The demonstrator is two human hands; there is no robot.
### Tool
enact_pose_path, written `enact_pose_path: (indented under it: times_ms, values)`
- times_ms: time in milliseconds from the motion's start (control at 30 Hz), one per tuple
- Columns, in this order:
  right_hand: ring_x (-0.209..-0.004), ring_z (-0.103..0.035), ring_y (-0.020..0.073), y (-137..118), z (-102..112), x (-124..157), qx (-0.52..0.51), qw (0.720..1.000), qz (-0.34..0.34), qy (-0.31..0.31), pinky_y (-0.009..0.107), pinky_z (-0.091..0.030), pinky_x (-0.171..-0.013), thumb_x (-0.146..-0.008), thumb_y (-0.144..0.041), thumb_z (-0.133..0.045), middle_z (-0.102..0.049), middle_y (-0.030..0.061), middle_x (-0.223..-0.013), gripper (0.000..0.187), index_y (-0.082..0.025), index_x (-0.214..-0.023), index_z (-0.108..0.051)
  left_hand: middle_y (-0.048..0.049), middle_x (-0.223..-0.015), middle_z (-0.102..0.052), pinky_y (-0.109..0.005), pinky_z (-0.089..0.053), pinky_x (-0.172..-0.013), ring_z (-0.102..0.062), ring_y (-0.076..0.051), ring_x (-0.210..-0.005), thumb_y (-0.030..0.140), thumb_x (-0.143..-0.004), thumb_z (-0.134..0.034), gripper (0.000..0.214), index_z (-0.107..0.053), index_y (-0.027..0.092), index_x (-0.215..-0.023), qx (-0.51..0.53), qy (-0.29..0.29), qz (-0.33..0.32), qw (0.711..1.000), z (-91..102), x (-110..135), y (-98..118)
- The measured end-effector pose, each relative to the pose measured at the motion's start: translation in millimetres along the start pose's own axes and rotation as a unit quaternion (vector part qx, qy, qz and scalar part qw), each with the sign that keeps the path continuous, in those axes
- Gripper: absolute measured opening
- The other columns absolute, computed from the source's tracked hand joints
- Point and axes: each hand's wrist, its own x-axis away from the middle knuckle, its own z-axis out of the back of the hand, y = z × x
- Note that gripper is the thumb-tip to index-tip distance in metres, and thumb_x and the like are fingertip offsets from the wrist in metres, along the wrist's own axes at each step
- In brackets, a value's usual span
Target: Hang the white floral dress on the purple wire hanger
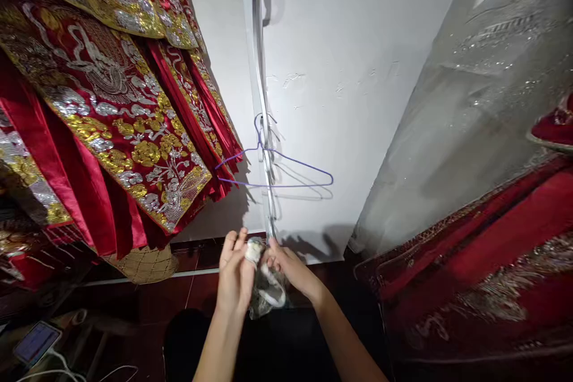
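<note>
Both of my hands meet low in the middle of the view, over a dark floor. My left hand (233, 277) and my right hand (289, 267) are closed on a small clear plastic bag (267, 293) with something white and pale inside; the contents are too small to name. Just above the hands, a thin blue wire hanger (286, 174) hangs on a metal strip (264, 131) that runs down the white wall.
Red garments with gold and silver embroidery (102, 107) hang at the left. A clear plastic cover (470, 113) lies over another red embroidered garment (492, 262) at the right. A phone (36, 341) with a white cable lies at the bottom left.
</note>
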Motion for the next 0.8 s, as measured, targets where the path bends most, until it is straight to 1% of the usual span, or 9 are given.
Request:
enact_pose_path:
  times_ms: [67, 133, 267, 367, 433, 500, 600, 700, 800]
  values:
    - [-0.079, -0.055, 0.0192, -5.9, -1.8, 2.8, -0.077, 0.996, 0.009, -0.033, 0.035, -0.045, -0.082, -0.088, -0.078, -0.032, -0.059, 0.0036, -0.075, 0.072, -0.016, -0.079, -0.066, -0.0032, -0.102, -0.057, -0.026, -0.046, -0.081, -0.058, -0.014, -0.092, 0.021, -0.081, -0.071, 0.024, -0.049, 0.021, -0.089, -0.077, -0.091, -0.018, 0.993, -10.5, 21.1, -7.5]
    - [-0.086, -0.057, 0.0209, -10.0, 0.3, 5.2, -0.092, 0.994, 0.028, -0.057, 0.036, -0.046, -0.086, -0.087, -0.076, -0.038, -0.061, 0.0049, -0.08, 0.065, -0.017, -0.08, -0.066, -0.0042, -0.097, -0.058, -0.026, -0.045, -0.081, -0.057, -0.016, -0.093, 0.022, -0.087, -0.066, 0.018, -0.048, 0.02, -0.084, -0.168, -0.172, -0.035, 0.97, -19.4, 38.8, -11.0]
    - [-0.093, -0.056, 0.0228, -17.9, 16.1, 6.8, 0.056, 0.99, 0.097, -0.083, 0.036, -0.045, -0.086, -0.081, -0.054, -0.06, -0.062, 0.0063, -0.088, 0.035, -0.02, -0.078, -0.066, -0.0082, -0.106, -0.06, -0.032, -0.045, -0.089, -0.057, -0.02, -0.104, 0.016, -0.094, -0.053, 0.006, -0.053, 0.02, -0.09, -0.386, -0.302, -0.082, 0.868, -28.8, 53.4, -1.9]
    - [-0.078, -0.052, 0.0193, -36.2, 28.1, 7.5, 0.222, 0.959, 0.146, -0.104, 0.032, -0.043, -0.072, -0.081, -0.032, -0.057, -0.058, 0.0033, -0.075, 0.016, -0.02, -0.071, -0.059, -0.0099, -0.116, -0.059, -0.038, -0.041, -0.1, -0.053, -0.023, -0.115, 0.013, -0.093, -0.053, 0.017, -0.055, 0.022, -0.107, -0.504, -0.324, -0.208, 0.773, -27.4, 42.0, 15.0]
    - [-0.067, -0.047, 0.0154, -55.5, 34.2, 10.3, 0.296, 0.932, 0.164, -0.127, 0.03, -0.037, -0.064, -0.082, -0.024, -0.054, -0.051, 0.0002, -0.065, 0.019, -0.019, -0.064, -0.052, -0.0116, -0.126, -0.056, -0.041, -0.037, -0.106, -0.049, -0.025, -0.122, 0.018, -0.093, -0.055, 0.03, -0.051, 0.024, -0.123, -0.551, -0.312, -0.231, 0.739, -23.0, 26.3, 27.7]
    - [-0.058, -0.04, 0.0116, -75.8, 39.0, 15.4, 0.34, 0.914, 0.165, -0.151, 0.028, -0.031, -0.059, -0.083, -0.021, -0.052, -0.043, -0.0029, -0.059, 0.025, -0.018, -0.059, -0.045, -0.0124, -0.133, -0.054, -0.042, -0.036, -0.108, -0.048, -0.026, -0.125, 0.026, -0.095, -0.054, 0.04, -0.046, 0.024, -0.134, -0.58, -0.326, -0.171, 0.727, -16.8, 9.0, 38.4]
    - [-0.056, -0.035, 0.0093, -96.1, 42.1, 22.0, 0.305, 0.923, 0.151, -0.181, 0.026, -0.027, -0.056, -0.088, -0.021, -0.046, -0.04, -0.0049, -0.059, 0.022, -0.017, -0.067, -0.052, -0.0111, -0.129, -0.059, -0.039, -0.039, -0.105, -0.053, -0.025, -0.118, 0.036, -0.098, -0.049, 0.039, -0.051, 0.023, -0.135, -0.571, -0.386, -0.057, 0.722, -7.2, -11.9, 46.5]
    - [-0.058, -0.035, 0.0095, -98.3, 40.0, 19.9, 0.152, 0.96, 0.126, -0.2, 0.024, -0.028, -0.055, -0.086, -0.022, -0.046, -0.042, -0.0041, -0.062, 0.018, -0.016, -0.074, -0.058, -0.0097, -0.117, -0.065, -0.037, -0.043, -0.1, -0.057, -0.024, -0.108, 0.041, -0.098, -0.048, 0.037, -0.061, 0.02, -0.125, -0.524, -0.415, 0.015, 0.743, 0.0, -22.9, 47.0]
    - [-0.058, -0.039, 0.0101, -97.4, 42.2, 11.9, -0.021, 0.982, 0.058, -0.181, 0.023, -0.033, -0.055, -0.078, -0.026, -0.053, -0.046, -0.0024, -0.062, 0.014, -0.016, -0.068, -0.056, -0.0084, -0.1, -0.068, -0.035, -0.043, -0.094, -0.058, -0.024, -0.098, 0.044, -0.092, -0.057, 0.033, -0.072, 0.015, -0.097, -0.494, -0.447, 0.063, 0.743, 7.1, -27.8, 47.3]
